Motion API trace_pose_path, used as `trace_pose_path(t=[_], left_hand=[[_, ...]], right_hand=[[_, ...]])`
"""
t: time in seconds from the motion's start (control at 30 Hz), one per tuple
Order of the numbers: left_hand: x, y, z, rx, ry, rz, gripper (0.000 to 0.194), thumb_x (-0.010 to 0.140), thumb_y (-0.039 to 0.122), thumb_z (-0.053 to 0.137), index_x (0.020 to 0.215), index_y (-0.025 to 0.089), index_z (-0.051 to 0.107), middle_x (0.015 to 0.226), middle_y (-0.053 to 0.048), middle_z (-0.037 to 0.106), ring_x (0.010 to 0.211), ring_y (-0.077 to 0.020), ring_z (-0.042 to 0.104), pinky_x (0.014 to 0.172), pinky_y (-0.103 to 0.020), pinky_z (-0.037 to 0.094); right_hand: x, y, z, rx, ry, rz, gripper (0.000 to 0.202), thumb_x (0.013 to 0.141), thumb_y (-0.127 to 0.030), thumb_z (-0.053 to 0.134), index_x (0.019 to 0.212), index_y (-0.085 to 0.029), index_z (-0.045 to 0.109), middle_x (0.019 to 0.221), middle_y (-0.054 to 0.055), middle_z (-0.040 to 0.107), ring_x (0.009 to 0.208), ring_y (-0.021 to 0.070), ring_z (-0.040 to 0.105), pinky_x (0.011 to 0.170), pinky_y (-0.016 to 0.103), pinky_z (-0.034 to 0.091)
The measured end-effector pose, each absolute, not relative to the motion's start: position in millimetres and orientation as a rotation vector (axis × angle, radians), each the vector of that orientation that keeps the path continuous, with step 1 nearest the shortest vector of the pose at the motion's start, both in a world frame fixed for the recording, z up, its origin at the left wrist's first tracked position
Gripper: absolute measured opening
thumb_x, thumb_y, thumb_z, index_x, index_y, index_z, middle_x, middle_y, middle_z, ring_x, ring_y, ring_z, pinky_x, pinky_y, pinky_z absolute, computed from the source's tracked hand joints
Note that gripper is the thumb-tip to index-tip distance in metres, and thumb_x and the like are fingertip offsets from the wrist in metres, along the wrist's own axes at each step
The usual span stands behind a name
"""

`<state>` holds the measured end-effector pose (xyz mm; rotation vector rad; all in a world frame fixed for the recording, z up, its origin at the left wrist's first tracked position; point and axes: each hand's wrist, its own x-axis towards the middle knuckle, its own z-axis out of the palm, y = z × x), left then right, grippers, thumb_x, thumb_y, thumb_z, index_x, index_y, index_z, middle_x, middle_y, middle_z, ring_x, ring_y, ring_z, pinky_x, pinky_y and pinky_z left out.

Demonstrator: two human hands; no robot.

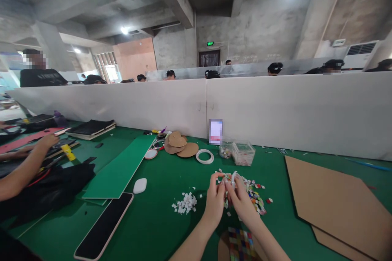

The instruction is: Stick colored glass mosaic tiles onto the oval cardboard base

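"One black-faced phone with a pale rim (pixel 105 226), well left of the left hand. Risks there?"

"Slight. Slick, flat, long. A glossy green rectangular board (pixel 122 171) slants beyond it, its lower edge meeting the phone's top; a nudge could shift both."

"Nearer the hand?"

"Heap of small white angular chips (pixel 185 203), just left of the left hand. Loose and light, so a dragged wrist could scatter them. Matte, flat-sided."

"And the left hand (pixel 214 202)?"

"Fingers curled inward, tips close to the other hand's. Cannot tell whether they grip anything."

"Between the forearms, nearer the body?"

"Checkered multicoloured panel (pixel 241 242) on a rounded brown board. Small squares in rows. If any are loose, a lowered forearm could knock them askew."

"Right hand (pixel 243 204)?"

"Seems to pinch a small pale curved piece (pixel 234 176), glossy, at the fingertips, above the tiles. Narrow hold: uneven pressure could make it slip and drop among them, hard to pick out."

"Those tiles?"

"Multicoloured mosaic tiles (pixel 255 195), under and just right of the hand. Mostly four-sided, some shiny, overlapping; a sweeping finger could spread them."

"Farther right?"

"Large angular brown cardboard sheets (pixel 333 200), stacked off-square, dull-faced. The upper could slide if an elbow caught it."
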<state>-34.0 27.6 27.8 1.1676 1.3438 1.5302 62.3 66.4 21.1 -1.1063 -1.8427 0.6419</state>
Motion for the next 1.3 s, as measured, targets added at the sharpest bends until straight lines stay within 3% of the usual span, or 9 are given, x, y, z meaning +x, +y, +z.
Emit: trace_pose_path(t=[0.17, 0.33, 0.47, 0.6, 0.73, 0.97, 1.1, 1.3], left_hand=[[-35, 29, 30, 1.010, 1.191, 1.556, 0.036, 0.082, 0.047, 0.041, 0.107, 0.021, 0.043, 0.098, -0.006, 0.058, 0.071, -0.0145, 0.057, 0.063, -0.025, 0.045], [-36, 29, 27, 1.019, 1.233, 1.566, 0.036, 0.084, 0.047, 0.037, 0.108, 0.021, 0.044, 0.112, -0.008, 0.054, 0.084, -0.0170, 0.058, 0.072, -0.028, 0.047], [-37, 30, 25, 0.988, 1.223, 1.578, 0.040, 0.082, 0.051, 0.038, 0.109, 0.022, 0.043, 0.116, -0.008, 0.051, 0.086, -0.0165, 0.057, 0.074, -0.027, 0.046], [-37, 32, 24, 0.913, 1.201, 1.549, 0.047, 0.078, 0.055, 0.044, 0.111, 0.022, 0.041, 0.091, -0.004, 0.056, 0.069, -0.0128, 0.055, 0.061, -0.023, 0.044], [-39, 34, 25, 0.869, 1.231, 1.490, 0.050, 0.074, 0.054, 0.050, 0.111, 0.021, 0.041, 0.062, 0.005, 0.046, 0.053, -0.0101, 0.047, 0.050, -0.020, 0.037], [-40, 33, 27, 0.805, 1.199, 1.446, 0.048, 0.074, 0.049, 0.050, 0.113, 0.023, 0.039, 0.054, 0.008, 0.041, 0.045, -0.0085, 0.040, 0.045, -0.019, 0.030], [-40, 32, 29, 0.758, 1.204, 1.420, 0.047, 0.074, 0.050, 0.049, 0.112, 0.023, 0.041, 0.048, 0.010, 0.031, 0.039, -0.0063, 0.030, 0.041, -0.017, 0.021], [-40, 35, 24, 0.753, 1.189, 1.439, 0.046, 0.073, 0.046, 0.050, 0.111, 0.023, 0.040, 0.051, 0.009, 0.034, 0.042, -0.0072, 0.035, 0.043, -0.017, 0.023]], right_hand=[[50, 64, 24, -1.045, -1.810, 0.950, 0.039, 0.085, -0.042, 0.034, 0.112, -0.017, 0.045, 0.086, 0.008, 0.064, 0.070, 0.0200, 0.062, 0.068, 0.030, 0.048], [49, 64, 19, -1.103, -1.846, 0.893, 0.038, 0.086, -0.038, 0.032, 0.116, -0.016, 0.040, 0.076, 0.008, 0.064, 0.067, 0.0219, 0.063, 0.066, 0.032, 0.049], [49, 64, 17, -1.081, -1.897, 0.818, 0.037, 0.087, -0.032, 0.030, 0.119, -0.016, 0.039, 0.082, 0.010, 0.065, 0.076, 0.0237, 0.064, 0.065, 0.033, 0.049], [51, 63, 18, -1.106, -1.924, 0.786, 0.040, 0.087, -0.027, 0.027, 0.123, -0.011, 0.035, 0.086, 0.014, 0.065, 0.077, 0.0246, 0.064, 0.064, 0.035, 0.050], [52, 60, 18, -1.101, -1.942, 0.775, 0.040, 0.087, -0.027, 0.026, 0.123, -0.011, 0.034, 0.083, 0.014, 0.065, 0.068, 0.0251, 0.065, 0.059, 0.036, 0.050], [48, 58, 25, -1.144, -1.940, 0.793, 0.040, 0.088, -0.037, 0.026, 0.118, -0.012, 0.037, 0.077, 0.012, 0.065, 0.064, 0.0258, 0.065, 0.055, 0.035, 0.049], [45, 63, 21, -1.090, -1.967, 0.818, 0.038, 0.089, -0.035, 0.023, 0.118, -0.013, 0.035, 0.075, 0.010, 0.064, 0.062, 0.0236, 0.064, 0.057, 0.034, 0.049], [45, 69, 24, -1.085, -2.039, 0.839, 0.034, 0.088, -0.027, 0.021, 0.116, -0.013, 0.034, 0.079, 0.012, 0.063, 0.062, 0.0229, 0.064, 0.056, 0.034, 0.049]])
